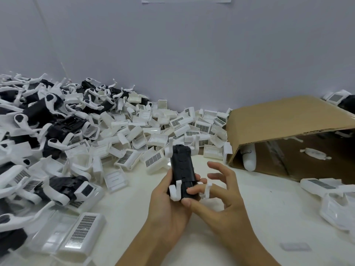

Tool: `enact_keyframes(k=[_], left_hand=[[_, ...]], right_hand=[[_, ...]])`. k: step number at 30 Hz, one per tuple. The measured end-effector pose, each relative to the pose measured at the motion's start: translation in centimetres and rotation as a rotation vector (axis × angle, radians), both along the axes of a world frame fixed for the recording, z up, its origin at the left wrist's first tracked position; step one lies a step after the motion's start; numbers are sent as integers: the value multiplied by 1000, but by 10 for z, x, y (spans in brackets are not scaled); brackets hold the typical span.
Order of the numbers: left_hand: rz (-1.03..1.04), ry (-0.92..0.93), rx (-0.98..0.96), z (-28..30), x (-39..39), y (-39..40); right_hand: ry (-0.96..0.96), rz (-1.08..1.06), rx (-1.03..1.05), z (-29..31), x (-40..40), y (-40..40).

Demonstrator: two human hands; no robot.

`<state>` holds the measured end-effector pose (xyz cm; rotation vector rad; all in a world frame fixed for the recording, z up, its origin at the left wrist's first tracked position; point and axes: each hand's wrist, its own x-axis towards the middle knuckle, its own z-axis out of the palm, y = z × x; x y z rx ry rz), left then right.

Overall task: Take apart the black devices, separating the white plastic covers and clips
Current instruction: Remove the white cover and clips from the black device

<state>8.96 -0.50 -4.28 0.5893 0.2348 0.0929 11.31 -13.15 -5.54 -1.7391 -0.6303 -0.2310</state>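
At 9 o'clock on the table [255,214], a heap of black devices [38,112] w/ white arms attached, not yet taken apart by the look of it. Toward 11–12 o'clock, a pile of loose white covers [153,131], running up to the wall [192,54].

Centre: left hand [169,206] grips the near end of one black device [182,169], fingers and thumb curled round the body. Device's long axis runs 6 to 12 o'clock, i.e. straight away from the person. Far end carries white clips [171,150] on both sides; near end has a white hook clip [175,191] on its left edge.

Right hand [217,191] sits at 3 o'clock of the device, fingers spread wide, holding nothing; thumb tip and one fingertip touch the near-right corner. A second white clip [208,190] stands just beside that finger; cannot tell if it is seated or already loose.

Judgement: right hand is the nearer to that clip, so the pull goes toward 3 o'clock, across the long axis, while left steadies.

At 2–3 o'clock, a cardboard box [288,116] on its side, opening facing the person.
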Motion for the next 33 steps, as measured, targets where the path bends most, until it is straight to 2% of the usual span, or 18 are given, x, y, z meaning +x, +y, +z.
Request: enact_keyframes(k=[3, 5, 7, 8, 9, 11, 13, 14, 16, 17, 19, 22, 25, 28, 31, 33], left_hand=[[21, 32, 17, 2, 1, 0], [115, 22, 82, 3, 2, 1], [253, 12, 324, 2, 2, 4], [299, 19, 467, 0, 3, 6], [319, 10, 542, 0, 3, 6], [239, -58, 523, 7, 1, 6], [192, -97, 554, 10, -1, 8], [252, -91, 699, 7, 0, 13], [394, 10, 1169, 2, 1, 27], [393, 74, 1394, -2, 1, 33], [293, 192, 1608, -9, 3, 43], [225, 210, 1818, -18, 7, 44], [334, 194, 1848, -24, 10, 45], [438, 282, 1880, -30, 12, 47], [469, 277, 1846, -32, 12, 49], [456, 233, 1746, -29, 10, 47]], right_hand=[[40, 35, -1, 1, 1, -2], [175, 59, 137, 3, 7, -5], [380, 100, 341, 6, 13, -7], [425, 130, 356, 7, 13, -8], [427, 164, 298, 8, 12, -7], [421, 209, 169, 8, 8, -3], [419, 193, 157, 6, 9, -2], [426, 188, 197, 6, 10, -4], [472, 183, 286, 7, 13, -9], [497, 173, 303, 7, 14, -11], [514, 183, 313, 6, 14, -11], [517, 186, 326, 4, 14, -11], [531, 190, 354, 4, 14, -12], [513, 212, 308, 4, 13, -10], [502, 200, 330, 5, 13, -8], [520, 198, 363, 6, 15, -9]])
